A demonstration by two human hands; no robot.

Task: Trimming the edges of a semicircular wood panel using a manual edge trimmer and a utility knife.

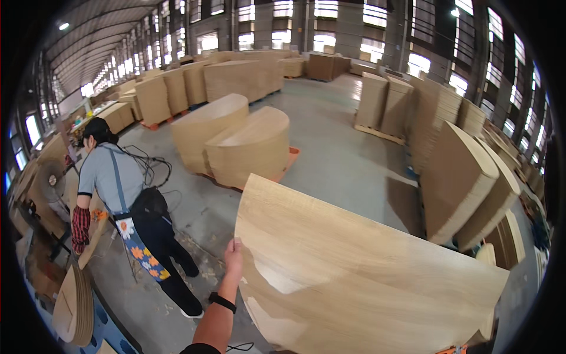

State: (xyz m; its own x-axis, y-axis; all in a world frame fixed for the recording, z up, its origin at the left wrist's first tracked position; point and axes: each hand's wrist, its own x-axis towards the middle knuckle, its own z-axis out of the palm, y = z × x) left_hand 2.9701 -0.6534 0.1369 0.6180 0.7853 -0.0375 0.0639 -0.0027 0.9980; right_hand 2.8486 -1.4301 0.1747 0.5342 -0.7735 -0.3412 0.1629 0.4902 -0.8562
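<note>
My left hand [234, 256] is closed on the left edge of a large wood-grain panel [359, 259], with the thumb on top and the fingers partly hidden behind the edge. The panel has a curved left side and a long straight far edge, and it fills the lower right in front of me. Light and shadow fall across its smooth face. Below its lower left rim shows a strip of another pale board [259, 315]. A dark band circles my left wrist. My right hand does not show.
To the left, a co-worker [121, 177] in a flowered apron bends beside a fan [52, 177] and a stack of rounded boards [73, 307]. Half-round board stacks [253, 147] stand ahead on an orange pallet. Tall board stacks [451, 171] line the right. Cables hang behind the co-worker.
</note>
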